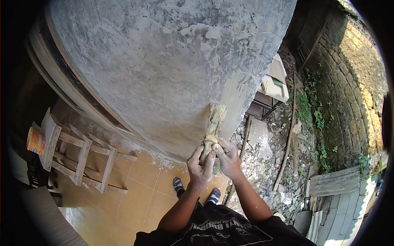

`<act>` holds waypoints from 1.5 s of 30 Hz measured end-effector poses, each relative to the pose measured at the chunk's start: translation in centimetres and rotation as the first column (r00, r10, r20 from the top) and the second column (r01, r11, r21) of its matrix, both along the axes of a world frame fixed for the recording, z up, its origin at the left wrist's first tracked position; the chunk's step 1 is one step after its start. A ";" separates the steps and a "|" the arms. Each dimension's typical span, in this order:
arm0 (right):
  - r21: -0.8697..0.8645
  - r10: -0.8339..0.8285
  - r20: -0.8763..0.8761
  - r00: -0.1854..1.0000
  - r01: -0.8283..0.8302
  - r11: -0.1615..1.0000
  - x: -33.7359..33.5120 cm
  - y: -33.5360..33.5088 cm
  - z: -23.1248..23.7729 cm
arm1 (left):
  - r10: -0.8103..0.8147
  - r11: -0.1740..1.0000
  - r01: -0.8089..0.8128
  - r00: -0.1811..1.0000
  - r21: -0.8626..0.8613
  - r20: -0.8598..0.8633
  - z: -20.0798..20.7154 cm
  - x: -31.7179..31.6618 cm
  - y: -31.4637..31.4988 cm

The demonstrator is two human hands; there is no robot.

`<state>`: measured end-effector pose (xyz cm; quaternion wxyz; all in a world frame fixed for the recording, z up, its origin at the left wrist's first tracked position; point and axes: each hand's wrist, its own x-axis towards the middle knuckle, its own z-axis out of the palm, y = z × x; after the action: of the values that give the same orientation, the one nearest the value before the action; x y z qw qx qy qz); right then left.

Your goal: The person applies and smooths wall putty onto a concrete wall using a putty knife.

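Observation:
A flat scraper, caked with pale, dried plaster, points away from me in front of the grey wall. Its narrow handle lies between my two dusty hands. My left hand is closed round the handle, thumb along its near end. From the other side, my right hand pinches the neck of the handle with thumb and fingers. The blade's far end overlaps the wall near its right edge; I cannot tell whether it touches. Fresh-looking pale smears run up the wall beside it.
A wooden step stand with an orange-and-white bucket stands on the tiled floor at left. Rubble and long poles lie right of the wall edge. Beyond rises a mossy brick wall.

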<state>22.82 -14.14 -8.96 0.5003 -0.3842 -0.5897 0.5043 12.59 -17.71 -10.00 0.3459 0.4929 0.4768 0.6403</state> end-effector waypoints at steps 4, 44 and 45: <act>0.079 -0.004 0.004 1.000 0.003 0.997 -0.3 -0.1 3.2 | -0.075 0.993 0.089 0.984 -0.081 0.163 1.9 -0.4 0.0; 0.104 0.078 -0.064 0.995 -0.071 0.992 0.9 0.6 5.3 | 0.003 0.998 0.007 0.988 -0.068 0.156 5.1 1.2 -0.3; 0.155 0.074 -0.020 0.997 -0.070 0.985 0.9 1.0 6.3 | 0.005 0.997 0.006 0.987 -0.072 0.158 6.2 1.1 0.0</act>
<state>23.73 -13.14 -2.62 0.5175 -0.3162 -0.6338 0.4801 13.74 -17.72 -3.80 0.4002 0.4279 0.4705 0.6598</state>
